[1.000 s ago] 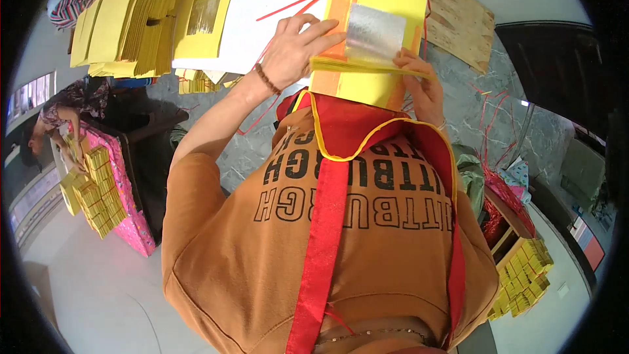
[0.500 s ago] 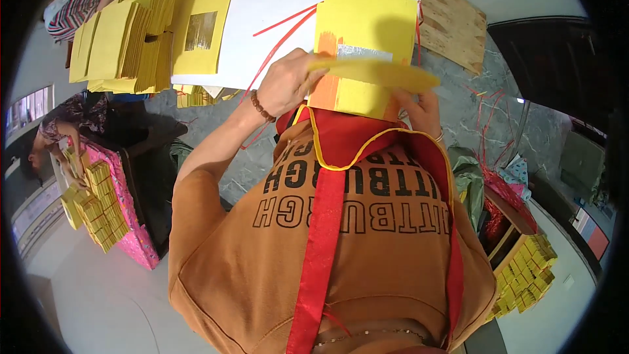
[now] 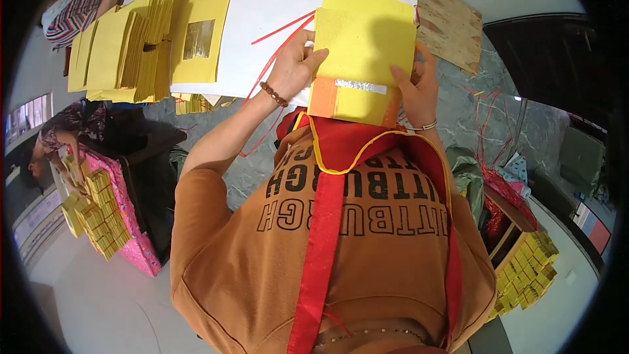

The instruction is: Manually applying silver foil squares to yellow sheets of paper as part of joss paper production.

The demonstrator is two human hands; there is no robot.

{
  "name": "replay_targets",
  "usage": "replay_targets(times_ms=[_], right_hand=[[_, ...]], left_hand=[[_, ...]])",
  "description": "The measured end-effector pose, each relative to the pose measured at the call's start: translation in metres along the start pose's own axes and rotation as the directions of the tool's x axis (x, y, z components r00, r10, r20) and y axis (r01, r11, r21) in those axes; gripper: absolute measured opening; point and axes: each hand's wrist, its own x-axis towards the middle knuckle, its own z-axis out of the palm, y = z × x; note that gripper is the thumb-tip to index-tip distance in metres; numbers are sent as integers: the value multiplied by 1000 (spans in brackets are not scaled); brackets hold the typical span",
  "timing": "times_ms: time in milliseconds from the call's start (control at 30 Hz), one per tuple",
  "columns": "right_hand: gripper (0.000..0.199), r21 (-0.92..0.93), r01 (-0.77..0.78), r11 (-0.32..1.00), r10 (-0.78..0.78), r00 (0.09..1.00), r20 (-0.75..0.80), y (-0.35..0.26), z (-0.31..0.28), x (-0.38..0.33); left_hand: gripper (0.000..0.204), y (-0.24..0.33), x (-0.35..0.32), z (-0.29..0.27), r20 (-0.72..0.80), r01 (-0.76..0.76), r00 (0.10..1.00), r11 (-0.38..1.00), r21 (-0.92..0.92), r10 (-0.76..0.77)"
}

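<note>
A stack of yellow paper sheets (image 3: 363,39) lies at the near edge of the white table, in front of my chest. Along its near end show an orange band (image 3: 323,99) and a strip of silver foil (image 3: 360,86), partly covered by the upper yellow sheet. My left hand (image 3: 296,69) grips the left edge with its thumb on top. At the right edge, my right hand (image 3: 418,88) has its thumb on the sheet and its fingers curled round the side. The undersides of the fingers are hidden.
On the white table (image 3: 262,0) stand piles of folded yellow paper (image 3: 121,46), with a foil-patched sheet (image 3: 200,39) beside them. Red ribbon (image 3: 282,46) lies left of my stack. Another person (image 3: 62,137) handles yellow bundles at a pink-covered table (image 3: 114,177). A wooden board (image 3: 452,26) is at the right.
The yellow sheet that was blurred in mid-turn between my hands now lies flat on the stack, covering part of the foil and orange. Both hands have moved to the stack's side edges.
</note>
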Motion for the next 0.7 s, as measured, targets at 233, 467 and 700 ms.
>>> replay_targets(times_ms=[233,467,700], right_hand=[[38,-56,-28,998,27,999,-23,4,3,5],[36,-92,22,996,-25,999,-40,11,4,8],[33,-163,-51,985,42,998,-54,12,4,6]], left_hand=[[45,2,3,1,-37,-23,999,1000,15,24],[56,20,-3,3,-65,-2,998,999,41,5],[53,40,0,13,333,-683,664,361,635,670]])
